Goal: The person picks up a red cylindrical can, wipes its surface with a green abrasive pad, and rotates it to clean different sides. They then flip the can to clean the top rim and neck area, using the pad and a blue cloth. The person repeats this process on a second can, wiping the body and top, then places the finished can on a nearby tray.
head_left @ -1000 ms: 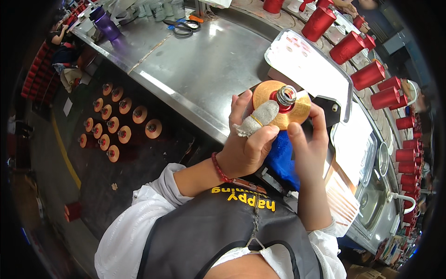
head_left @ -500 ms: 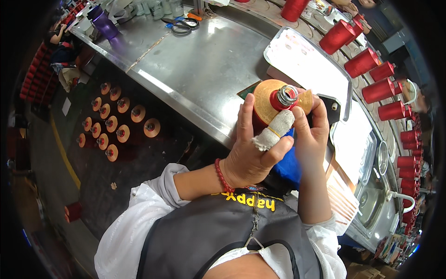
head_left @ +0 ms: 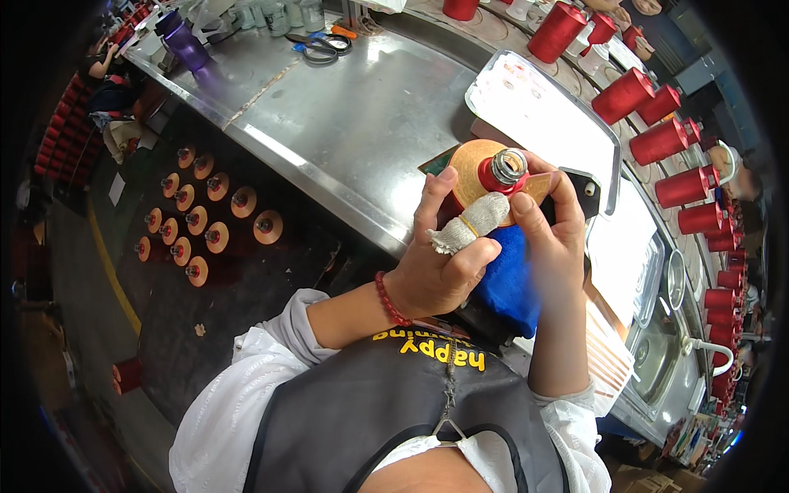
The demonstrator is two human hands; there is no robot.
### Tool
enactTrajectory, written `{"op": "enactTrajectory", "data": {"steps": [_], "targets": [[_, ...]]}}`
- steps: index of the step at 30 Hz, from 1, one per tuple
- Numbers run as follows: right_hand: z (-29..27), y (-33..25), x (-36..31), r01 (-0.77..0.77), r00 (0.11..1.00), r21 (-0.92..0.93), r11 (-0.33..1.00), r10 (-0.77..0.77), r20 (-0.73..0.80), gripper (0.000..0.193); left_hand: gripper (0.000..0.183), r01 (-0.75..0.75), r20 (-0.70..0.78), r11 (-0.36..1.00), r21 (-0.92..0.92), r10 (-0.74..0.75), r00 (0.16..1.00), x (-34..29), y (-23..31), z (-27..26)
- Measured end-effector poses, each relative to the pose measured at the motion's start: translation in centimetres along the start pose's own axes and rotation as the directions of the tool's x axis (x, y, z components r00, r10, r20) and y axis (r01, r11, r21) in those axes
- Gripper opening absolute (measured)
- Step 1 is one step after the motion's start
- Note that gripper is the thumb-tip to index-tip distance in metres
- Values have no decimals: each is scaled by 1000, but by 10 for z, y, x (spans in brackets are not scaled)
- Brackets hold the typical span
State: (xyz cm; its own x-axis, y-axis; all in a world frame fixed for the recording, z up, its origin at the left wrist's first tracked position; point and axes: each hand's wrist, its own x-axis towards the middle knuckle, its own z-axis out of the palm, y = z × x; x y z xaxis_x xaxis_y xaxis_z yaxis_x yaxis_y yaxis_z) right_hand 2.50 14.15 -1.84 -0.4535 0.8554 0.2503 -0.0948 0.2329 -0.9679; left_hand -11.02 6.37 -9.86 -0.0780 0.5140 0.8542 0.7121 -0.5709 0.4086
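Note:
In front of me is a red bottle with a clear glass neck [head_left: 509, 167], its neck towards me. A round gold label [head_left: 471, 174] covers its shoulder, and a free gold flap of it sticks out at the right. My left hand [head_left: 444, 246] holds the bottle's left side. One of its fingers wears a pale cloth finger cover [head_left: 477, 223], laid on the gold label below the neck. My right hand [head_left: 551, 222] grips the bottle's right side, thumb on the label's edge and fingers behind the flap. The bottle's body is mostly hidden.
A steel worktable [head_left: 329, 107] carries scissors [head_left: 319, 49] and a purple bottle [head_left: 182, 41]. Further right lie a white tray [head_left: 542, 107] and a sink [head_left: 657, 353]. Red bottles [head_left: 623, 96] line a curved conveyor. Several gold-topped bottles [head_left: 197, 218] stand at lower left.
My left hand has moved slightly down and left, its covered finger sliding down the label. More of the blue cloth below shows. The red bottles on the conveyor have shifted along.

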Motion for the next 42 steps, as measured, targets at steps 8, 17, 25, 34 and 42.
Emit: {"op": "enactTrajectory", "data": {"steps": [8, 17, 25, 34, 42], "targets": [[-5, 2, 6, -79, 997, 112, 991, 80, -7, 21, 45, 0, -16, 996, -85, -1, 1000, 5, 2, -1], [-2, -4, -10, -118, 985, 95, 989, 129, -117, 37, 41, -48, 54, 980, -191, 60, 997, 17, -16, -14], [-11, -6, -26, 165, 984, -390, 906, -180, -4, 46, 60, 434, 263, 549, -714, -363, 894, 29, -28, -26], [10, -1, -21, 275, 949, -534, 799, -314, 18, 66, 63, 539, 396, 482, -691, -372, 840, 44, -22, -29], [23, -4, -14, 229, 950, -601, 766, -311, -34, 67, 57, 525, 407, 334, -783, -364, 838, 44, -22, -25]]}}
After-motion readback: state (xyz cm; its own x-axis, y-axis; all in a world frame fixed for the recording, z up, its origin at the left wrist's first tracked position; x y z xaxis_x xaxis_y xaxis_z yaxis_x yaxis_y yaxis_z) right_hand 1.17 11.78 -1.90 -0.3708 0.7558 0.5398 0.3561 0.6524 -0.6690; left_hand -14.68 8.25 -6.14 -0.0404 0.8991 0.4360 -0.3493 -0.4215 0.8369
